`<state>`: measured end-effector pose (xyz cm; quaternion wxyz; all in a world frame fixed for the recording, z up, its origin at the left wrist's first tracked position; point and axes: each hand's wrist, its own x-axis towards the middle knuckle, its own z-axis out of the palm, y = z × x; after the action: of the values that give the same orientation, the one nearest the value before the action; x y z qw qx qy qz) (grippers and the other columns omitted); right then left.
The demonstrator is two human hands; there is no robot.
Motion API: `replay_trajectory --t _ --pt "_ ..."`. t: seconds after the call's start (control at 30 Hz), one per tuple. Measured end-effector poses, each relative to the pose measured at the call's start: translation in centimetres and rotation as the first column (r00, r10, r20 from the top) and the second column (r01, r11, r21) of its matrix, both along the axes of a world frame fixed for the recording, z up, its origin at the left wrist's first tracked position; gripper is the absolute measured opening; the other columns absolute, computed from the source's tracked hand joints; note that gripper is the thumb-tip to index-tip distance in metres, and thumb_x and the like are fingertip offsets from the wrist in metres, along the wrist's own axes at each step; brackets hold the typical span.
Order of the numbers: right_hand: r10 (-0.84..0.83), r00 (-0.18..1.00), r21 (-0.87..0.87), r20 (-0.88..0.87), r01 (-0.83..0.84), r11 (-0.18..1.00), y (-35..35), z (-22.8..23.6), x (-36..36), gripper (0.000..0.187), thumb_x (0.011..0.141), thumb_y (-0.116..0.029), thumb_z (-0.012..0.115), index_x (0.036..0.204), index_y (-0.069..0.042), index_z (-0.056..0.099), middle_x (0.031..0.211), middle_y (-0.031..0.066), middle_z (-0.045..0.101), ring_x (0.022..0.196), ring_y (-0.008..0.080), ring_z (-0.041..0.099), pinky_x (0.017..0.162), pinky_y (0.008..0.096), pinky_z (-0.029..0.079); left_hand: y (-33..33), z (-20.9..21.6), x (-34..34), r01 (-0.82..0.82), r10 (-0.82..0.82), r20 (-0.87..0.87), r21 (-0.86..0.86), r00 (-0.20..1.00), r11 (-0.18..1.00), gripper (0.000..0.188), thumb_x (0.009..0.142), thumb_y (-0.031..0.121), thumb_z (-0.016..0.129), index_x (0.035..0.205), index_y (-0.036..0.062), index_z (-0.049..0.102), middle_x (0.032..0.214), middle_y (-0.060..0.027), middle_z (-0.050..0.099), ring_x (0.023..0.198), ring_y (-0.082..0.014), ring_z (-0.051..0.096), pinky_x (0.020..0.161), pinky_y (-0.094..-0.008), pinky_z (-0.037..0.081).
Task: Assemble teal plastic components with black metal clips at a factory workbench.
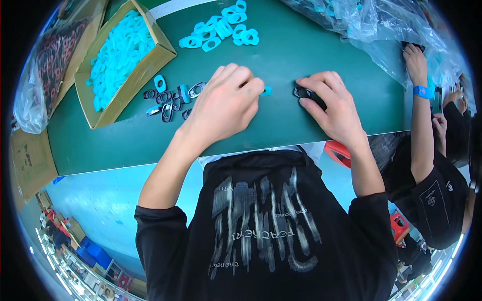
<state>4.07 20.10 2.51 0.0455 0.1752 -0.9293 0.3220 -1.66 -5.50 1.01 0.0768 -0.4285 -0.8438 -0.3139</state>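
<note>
Along the near side of the green bench [281, 123], my right grip [334, 103] has its thumb and fingers closed around a black ring-shaped part [303, 92]; the part's end shows at my fingertips, and the rest is covered by my hand. Level with it on the left, my left grip [221, 103] is curled over, knuckles up. A small turquoise piece [267, 91] lies right at its fingertips, between my two hands; I cannot tell whether I am pinching it or only touching it. Just beyond my left wrist sit loose black rings [165, 96], with a few turquoise ones among them. Further left stands an open cardboard carton [132, 85] heaped with turquoise rings [123, 52]. Farther across, well apart from both hands, a loose pile of turquoise rings [221, 30] is spread out, and clear plastic sheeting [371, 32] lies at the far right, near a co-worker's hand [415, 62] above a blue wristband [423, 92].
</note>
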Motion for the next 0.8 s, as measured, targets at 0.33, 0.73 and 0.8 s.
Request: replay_trajectory --t 0.33,0.73,0.8 --pt "-0.026 1.000 0.023 0.008 0.026 0.999 -0.7 0.3 -0.5 0.029 0.082 -0.008 0.076 0.110 -0.003 0.071 0.104 0.0114 0.062 0.099 0.0308 0.061 0.086 0.0387 0.051 -1.0 2.3 -0.3 -0.164 0.164 0.039 0.002 0.986 0.986 0.018 0.078 0.006 0.074 0.092 0.0053 0.063 0.091 -0.0099 0.059 0.093 -0.0312 0.057 0.085 -0.0405 0.047" --pt "-0.108 0.994 -0.047 0.000 0.107 0.993 -2.3 0.8 -1.5 0.027 0.082 -0.005 0.077 0.108 -0.001 0.072 0.102 0.0100 0.066 0.092 0.0235 0.066 0.082 0.0331 0.054 1.5 1.0 1.2 -0.170 0.170 -0.003 -0.074 0.985 0.983 0.022 0.077 0.007 0.077 0.093 0.0031 0.062 0.092 -0.0110 0.055 0.092 -0.0321 0.053 0.080 -0.0425 0.045" --pt "-0.161 0.986 -0.039 0.050 0.163 0.986 -1.5 0.8 -1.0 0.027 0.082 -0.005 0.077 0.108 -0.001 0.072 0.101 0.0094 0.066 0.091 0.0222 0.066 0.082 0.0328 0.053 1.4 1.3 1.9 -0.136 0.161 0.130 -0.180 0.978 0.974 0.015 0.079 0.011 0.075 0.085 0.0020 0.065 0.088 -0.0125 0.058 0.094 -0.0298 0.055 0.078 -0.0402 0.044"
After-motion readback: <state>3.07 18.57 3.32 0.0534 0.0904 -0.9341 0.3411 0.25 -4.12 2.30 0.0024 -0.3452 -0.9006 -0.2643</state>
